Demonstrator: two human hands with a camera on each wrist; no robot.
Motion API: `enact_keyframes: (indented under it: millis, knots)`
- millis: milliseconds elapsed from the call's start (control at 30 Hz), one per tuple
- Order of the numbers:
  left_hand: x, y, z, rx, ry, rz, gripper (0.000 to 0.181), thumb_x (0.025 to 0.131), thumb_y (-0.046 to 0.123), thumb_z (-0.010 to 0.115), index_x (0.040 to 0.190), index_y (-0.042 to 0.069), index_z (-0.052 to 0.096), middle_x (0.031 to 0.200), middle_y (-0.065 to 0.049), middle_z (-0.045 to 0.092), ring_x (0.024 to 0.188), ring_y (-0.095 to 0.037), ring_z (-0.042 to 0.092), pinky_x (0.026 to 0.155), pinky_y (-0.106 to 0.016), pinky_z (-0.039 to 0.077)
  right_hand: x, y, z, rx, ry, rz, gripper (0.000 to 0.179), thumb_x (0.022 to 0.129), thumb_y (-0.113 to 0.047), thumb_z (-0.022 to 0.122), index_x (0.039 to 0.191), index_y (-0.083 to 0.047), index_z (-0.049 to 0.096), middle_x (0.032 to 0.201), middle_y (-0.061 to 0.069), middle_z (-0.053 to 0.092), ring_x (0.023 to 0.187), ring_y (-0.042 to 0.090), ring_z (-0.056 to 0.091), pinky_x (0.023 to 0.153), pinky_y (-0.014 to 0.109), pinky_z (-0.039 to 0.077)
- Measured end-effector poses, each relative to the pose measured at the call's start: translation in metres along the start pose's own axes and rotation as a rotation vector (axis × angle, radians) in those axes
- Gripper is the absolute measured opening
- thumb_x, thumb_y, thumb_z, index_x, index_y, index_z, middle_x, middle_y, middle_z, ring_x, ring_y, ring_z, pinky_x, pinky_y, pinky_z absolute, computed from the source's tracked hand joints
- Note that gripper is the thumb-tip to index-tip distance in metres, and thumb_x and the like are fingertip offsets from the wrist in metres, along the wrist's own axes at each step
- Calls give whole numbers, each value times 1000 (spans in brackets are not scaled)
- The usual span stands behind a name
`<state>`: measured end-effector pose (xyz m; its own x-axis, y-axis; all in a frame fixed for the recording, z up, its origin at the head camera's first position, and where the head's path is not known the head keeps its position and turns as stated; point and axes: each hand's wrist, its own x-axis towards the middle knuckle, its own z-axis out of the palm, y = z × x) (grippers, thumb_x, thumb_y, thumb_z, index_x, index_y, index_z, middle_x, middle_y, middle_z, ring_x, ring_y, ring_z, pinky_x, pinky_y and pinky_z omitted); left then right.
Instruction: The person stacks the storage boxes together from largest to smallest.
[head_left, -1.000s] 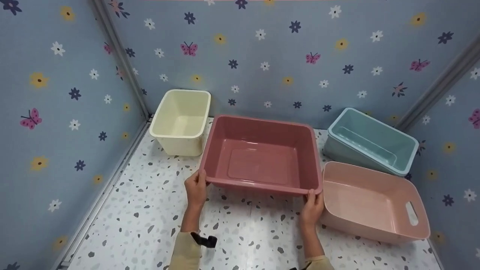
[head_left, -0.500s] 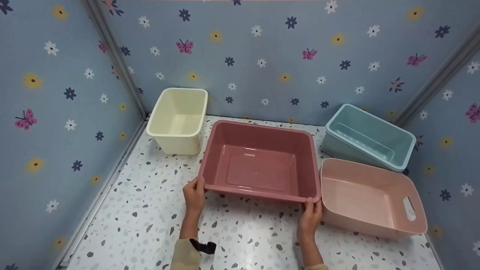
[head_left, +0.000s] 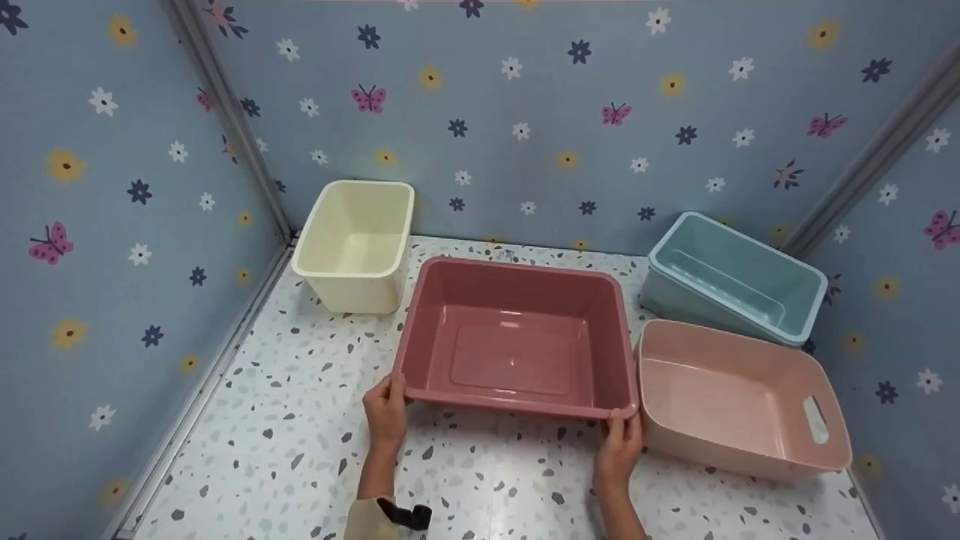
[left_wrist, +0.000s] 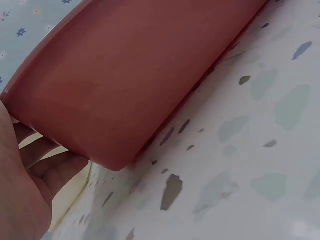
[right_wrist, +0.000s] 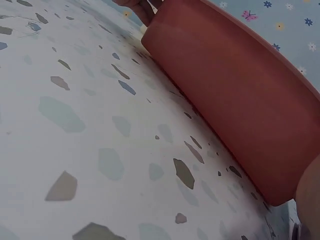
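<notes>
A dark pink rectangular plastic basin [head_left: 517, 352] lies in the middle of the speckled surface, its inside bare. My left hand [head_left: 385, 412] grips the rim at its near left corner, thumb on top. At the near right corner my right hand [head_left: 619, 450] holds the rim the same way. In the left wrist view the fingers [left_wrist: 60, 167] curl under the rim against the basin's outer side wall [left_wrist: 115, 90]. The right wrist view shows the basin's near wall [right_wrist: 225, 100] close to the surface; most of the right hand is out of that view.
A cream bin [head_left: 360, 292] stands at the back left. To the right, a light pink tub [head_left: 720, 390] with a handle slot sits against or very near the basin. Behind it a blue-green bin [head_left: 735, 277] stands by the corner. Flowered walls [head_left: 480, 97] enclose the back and sides.
Both hands have drawn the basin toward me, away from the back wall. A strip of speckled surface now shows behind it. The other containers keep their places; the view has shifted slightly.
</notes>
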<state>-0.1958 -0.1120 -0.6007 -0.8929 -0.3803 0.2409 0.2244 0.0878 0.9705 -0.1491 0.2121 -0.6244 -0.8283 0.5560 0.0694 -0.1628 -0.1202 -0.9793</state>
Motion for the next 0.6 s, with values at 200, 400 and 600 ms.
enact_keyframes:
  millis: [200,400,600]
  knots:
    - [-4,-5,-3,-6,-34,-38,36,101,12,49,84,-17,62,81,-24,64,71,-20,61,67,-38,55,-1,-1,-4,-108,-13,31,49,104,-23,45,148,-5,36,147,15,41,135,28,37,103,23,36]
    - [-7,-8,-8,-16,-88,-112,37,102,18,49,101,-16,64,101,-30,65,89,-24,64,76,-30,54,0,-1,-10,-159,-51,45,52,104,-25,46,150,-7,32,148,14,38,134,26,38,102,18,35]
    - [-7,-6,-11,-3,-117,-143,39,103,22,46,116,-11,63,114,-26,63,107,-38,61,85,-38,53,-2,0,-9,-198,-77,16,52,104,-25,46,151,-7,31,148,16,39,132,29,40,98,16,38]
